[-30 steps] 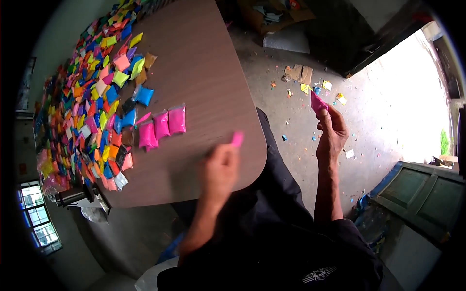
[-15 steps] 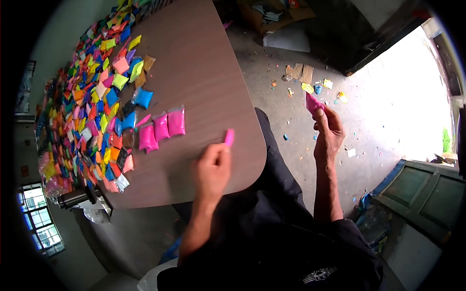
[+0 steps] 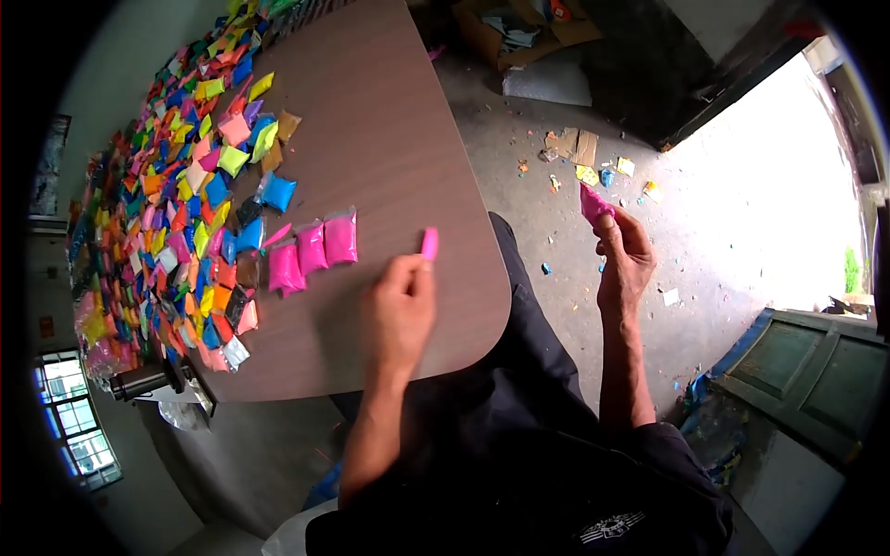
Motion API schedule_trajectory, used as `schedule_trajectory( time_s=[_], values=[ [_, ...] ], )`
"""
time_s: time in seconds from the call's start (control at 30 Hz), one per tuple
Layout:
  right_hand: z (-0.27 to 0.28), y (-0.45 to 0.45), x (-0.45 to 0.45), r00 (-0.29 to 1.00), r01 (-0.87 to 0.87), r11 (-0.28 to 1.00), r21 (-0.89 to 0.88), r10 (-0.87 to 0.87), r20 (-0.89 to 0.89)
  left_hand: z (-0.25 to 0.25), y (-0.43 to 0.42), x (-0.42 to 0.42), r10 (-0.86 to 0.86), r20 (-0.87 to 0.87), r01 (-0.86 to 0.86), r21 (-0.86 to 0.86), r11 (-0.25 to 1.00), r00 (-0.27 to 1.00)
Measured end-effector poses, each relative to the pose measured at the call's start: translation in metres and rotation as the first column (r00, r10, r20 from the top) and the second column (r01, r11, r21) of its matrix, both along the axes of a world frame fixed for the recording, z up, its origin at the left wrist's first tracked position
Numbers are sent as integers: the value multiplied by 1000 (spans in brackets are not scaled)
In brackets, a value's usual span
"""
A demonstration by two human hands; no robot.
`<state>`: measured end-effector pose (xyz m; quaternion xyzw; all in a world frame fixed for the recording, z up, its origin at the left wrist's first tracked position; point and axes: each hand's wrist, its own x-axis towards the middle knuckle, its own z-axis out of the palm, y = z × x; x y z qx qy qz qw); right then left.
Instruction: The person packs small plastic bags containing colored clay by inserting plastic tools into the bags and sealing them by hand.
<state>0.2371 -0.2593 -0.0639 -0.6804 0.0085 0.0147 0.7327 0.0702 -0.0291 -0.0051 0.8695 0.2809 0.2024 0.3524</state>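
Over the front part of the brown table (image 3: pixel 436 185), my left hand (image 3: pixel 403 301) pinches a small pink strip (image 3: pixel 429 243) that sticks up past its fingertips. The hand is slightly smeared, and I cannot tell what kind of thing the strip is. Held up past the table edge, above the floor, is a pink packet (image 3: pixel 593 206), closed between the thumb and fingers of my right hand (image 3: pixel 628 255). Three plump pink packets (image 3: pixel 311 246) lie side by side left of my left hand. Beside them is a thin pink stick (image 3: pixel 277 234).
A big heap of colourful small packets (image 3: pixel 185 204) covers the table's left side. A black cylindrical object (image 3: pixel 144 381) sits at its near corner. Scraps (image 3: pixel 586 173) litter the floor to the right. A cardboard box (image 3: pixel 482 37) stands beyond the table, and a green panelled door (image 3: pixel 797 361) is at right.
My left hand has shifted slightly up and left with the pink strip. My right hand keeps the pink packet at nearly the same place. The view has tilted a little.
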Motion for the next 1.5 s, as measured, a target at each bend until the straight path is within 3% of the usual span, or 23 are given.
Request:
schedule_trajectory(
  time_s=[0.1, 0.17, 0.2, 0.27, 0.37, 0.47, 0.53, 0.6, 0.67, 0.73, 0.8, 0.87, 0.93, 1.07, 1.27, 1.33, 1.47, 1.5],
  values=[
    [3, 8, -1, 1000, 1, 1000, 6, -1, -6, 8, -51, 19, -292, -29, 293, 18, 956, 956],
    [6, 12, 0, 999, 16, 996, 90, -20, 43, 12, -72, 23, -425, 53, 428, -109, 897, 904],
    [8, 12, 0, 998, 20, 997, 70, -24, 61, 17, -74, 21, -414, 71, 420, -184, 889, 908],
    [7, 12, 0, 997, 26, 998, 59, -30, 69, 16, -63, 12, -295, 176, 318, -123, 940, 939],
    [6, 14, -1, 999, -2, 1000, 26, 1, 43, 17, -27, -24, -99, 75, 115, -258, 959, 992],
    [4, 16, -5, 999, -33, 999, 23, 33, 7, 10, -7, -48, 45, 86, -31, -153, 988, 995],
    [2, 18, -6, 998, -55, 998, 35, 54, 29, 11, -13, -45, 34, 7, -33, -102, 994, 999],
    [8, 22, -8, 998, -50, 998, 25, 50, 26, 1, -40, -29, -122, -6, 122, -44, 992, 992],
    [14, 23, -9, 998, -49, 999, 15, 49, 31, 3, -73, -11, -405, -2, 404, 84, 911, 914],
    [15, 20, -9, 998, -55, 996, 65, 52, 44, 10, -97, -4, -483, 78, 488, -48, 872, 872],
    [13, 18, -8, 997, -14, 999, 35, 12, 78, 17, -87, -13, -456, 94, 462, -66, 884, 885],
    [12, 16, -8, 995, -39, 999, 29, 36, 88, 16, -63, -32, -225, 164, 252, -163, 954, 960],
    [8, 17, -8, 998, -26, 1000, -9, 27, 54, 20, -29, -67, -19, 113, 54, -312, 949, 993],
    [7, 26, -13, 998, -53, 999, -2, 53, 31, 17, 41, -141, 319, -16, -317, -150, 936, 948],
    [10, 35, -13, 996, -78, 997, 15, 78, 33, 6, 53, -173, 405, -22, -406, -33, 913, 914],
    [10, 33, -14, 996, -81, 997, 11, 81, 41, 8, 21, -154, 279, -89, -283, -37, 958, 956],
    [8, 33, -11, 997, -52, 998, 17, 51, 56, 9, -56, -93, -173, -68, 170, -48, 984, 983],
    [11, 33, -12, 998, -42, 999, -5, 42, 52, 18, -69, -74, -282, 21, 283, -80, 956, 959]
  ],
)
